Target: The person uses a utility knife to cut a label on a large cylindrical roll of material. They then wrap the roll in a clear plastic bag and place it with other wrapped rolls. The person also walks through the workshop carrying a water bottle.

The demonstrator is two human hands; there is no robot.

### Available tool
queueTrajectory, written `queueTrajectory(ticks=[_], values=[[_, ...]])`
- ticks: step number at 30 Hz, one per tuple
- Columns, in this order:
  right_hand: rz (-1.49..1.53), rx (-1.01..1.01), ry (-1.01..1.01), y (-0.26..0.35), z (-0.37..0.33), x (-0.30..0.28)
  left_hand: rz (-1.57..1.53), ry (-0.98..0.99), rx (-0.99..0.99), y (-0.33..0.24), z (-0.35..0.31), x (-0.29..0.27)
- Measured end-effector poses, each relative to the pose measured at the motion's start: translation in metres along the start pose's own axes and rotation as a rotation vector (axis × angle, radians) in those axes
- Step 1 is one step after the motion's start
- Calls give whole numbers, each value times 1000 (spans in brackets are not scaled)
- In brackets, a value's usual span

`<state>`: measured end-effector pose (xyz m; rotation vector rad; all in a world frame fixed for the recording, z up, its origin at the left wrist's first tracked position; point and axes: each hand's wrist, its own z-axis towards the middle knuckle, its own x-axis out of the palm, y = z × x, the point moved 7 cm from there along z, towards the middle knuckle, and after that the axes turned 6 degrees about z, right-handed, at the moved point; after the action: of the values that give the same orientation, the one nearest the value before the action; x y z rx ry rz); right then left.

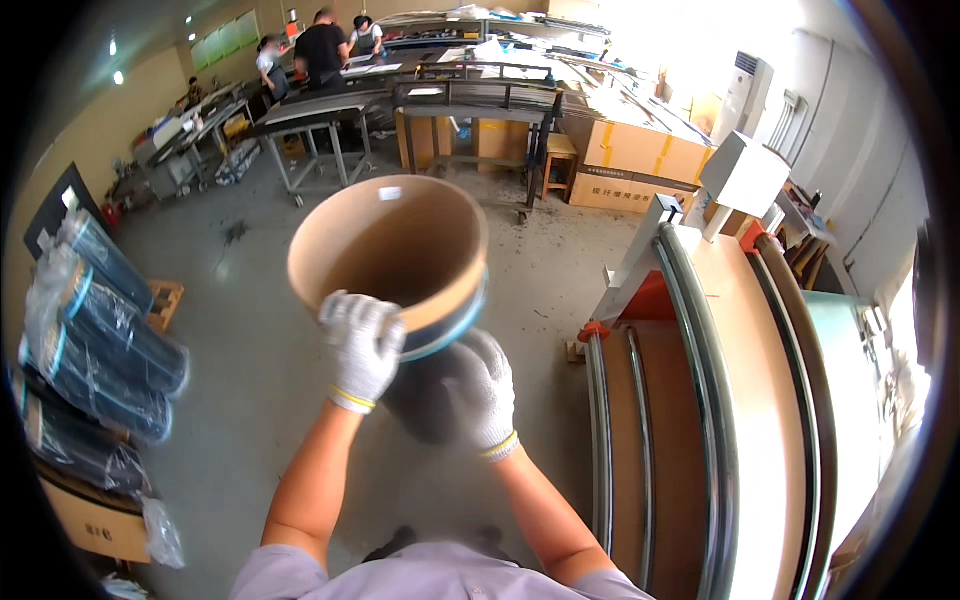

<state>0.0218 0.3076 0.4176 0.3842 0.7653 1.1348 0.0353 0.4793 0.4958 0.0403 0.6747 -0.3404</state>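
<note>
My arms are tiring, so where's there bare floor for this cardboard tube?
Bare floor shows between the plastic-wrapped rolls and the cardboard tube, with more between it and the roller stand. Crowded: the left edge, where those rolls bunch together, and around the cardboard boxes.

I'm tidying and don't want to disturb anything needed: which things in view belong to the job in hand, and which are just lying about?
In use:
wide cardboard tube
left hand, gripping its near rim
right hand, below that rim; contact too blurred to tell

Apparently just lying or standing about, untouched:
plastic-wrapped rolls
cardboard boxes
wooden stool
</note>
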Motion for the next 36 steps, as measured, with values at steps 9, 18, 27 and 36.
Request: queueTrajectory(ticks=[9,18,27,36], values=[[118,304,269,-104,-69,59,51,206,-430,233,16,30],[56,256,663,-146,13,96,-574,-186,-622,333,-2,41],[17,338,772,-269,92,128,-35,-310,-1156,449,-129,23],[-237,82,1285,-507,110,174,167,-70,-1106,447,-16,220]])
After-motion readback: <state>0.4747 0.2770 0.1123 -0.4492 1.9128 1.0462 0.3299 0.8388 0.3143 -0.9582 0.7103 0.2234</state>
